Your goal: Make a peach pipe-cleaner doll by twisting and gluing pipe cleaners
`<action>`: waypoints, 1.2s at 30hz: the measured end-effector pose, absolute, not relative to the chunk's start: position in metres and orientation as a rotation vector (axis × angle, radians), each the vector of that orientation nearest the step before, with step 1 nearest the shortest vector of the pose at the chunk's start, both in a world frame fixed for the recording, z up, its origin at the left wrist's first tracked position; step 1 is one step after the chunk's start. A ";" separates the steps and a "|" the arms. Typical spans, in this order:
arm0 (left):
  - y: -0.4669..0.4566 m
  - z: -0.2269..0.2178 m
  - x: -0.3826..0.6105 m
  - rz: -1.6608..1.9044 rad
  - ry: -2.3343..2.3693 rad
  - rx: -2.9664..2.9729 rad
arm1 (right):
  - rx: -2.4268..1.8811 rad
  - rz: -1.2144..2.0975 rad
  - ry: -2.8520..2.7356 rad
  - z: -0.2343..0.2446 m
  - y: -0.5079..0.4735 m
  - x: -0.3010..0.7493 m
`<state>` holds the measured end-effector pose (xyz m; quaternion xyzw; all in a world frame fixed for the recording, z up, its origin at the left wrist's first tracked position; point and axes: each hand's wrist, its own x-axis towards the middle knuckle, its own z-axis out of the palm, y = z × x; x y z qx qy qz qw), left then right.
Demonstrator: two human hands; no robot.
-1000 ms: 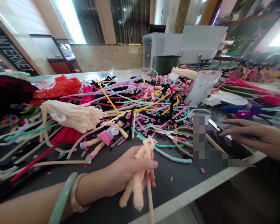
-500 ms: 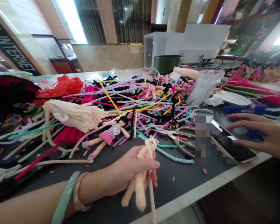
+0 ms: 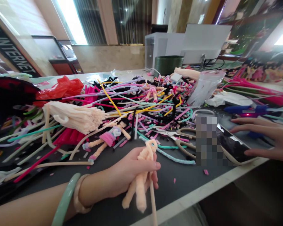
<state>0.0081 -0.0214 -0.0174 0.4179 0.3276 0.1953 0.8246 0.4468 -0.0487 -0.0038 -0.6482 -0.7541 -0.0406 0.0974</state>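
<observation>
My left hand (image 3: 138, 168) is closed around a peach pipe-cleaner doll body (image 3: 141, 188), two thick wrapped legs pointing down and a loop on top. One loose pipe-cleaner strand hangs from it past the table edge. At the right, my right hand (image 3: 264, 138) has its fingers spread and holds nothing. Its thumb is over the right end of a phone (image 3: 235, 147); whether it touches cannot be told. Just beyond the fingers lies a blue glue gun (image 3: 245, 110) with a red light showing. Scissors (image 3: 175, 136) with beige handles lie open left of the phone.
Coloured pipe cleaners (image 3: 141, 103) heap across the table's middle. A peach pipe-cleaner bundle (image 3: 73, 116), a small doll in pink (image 3: 108, 138) and a red plastic bag (image 3: 61, 89) are at left. Farther back stand a dark green bin (image 3: 169, 64) and a monitor (image 3: 205, 42).
My right hand has shifted slightly right and toward me, its thumb sliding along the phone. The glue gun's red light now shows. My left hand keeps its hold on the doll body.
</observation>
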 end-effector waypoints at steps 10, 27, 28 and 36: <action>-0.022 -0.020 0.006 0.414 0.699 0.885 | -1.868 -0.122 -2.371 -0.007 -0.045 0.457; -0.022 -0.019 0.007 0.410 0.738 0.882 | -1.769 0.007 -2.432 -0.001 -0.038 0.422; -0.022 -0.019 0.007 0.408 0.736 0.882 | -1.773 -0.033 -2.411 0.000 -0.038 0.423; -0.022 -0.017 0.008 0.406 0.720 0.895 | -1.793 -0.080 -2.329 -0.001 -0.035 0.422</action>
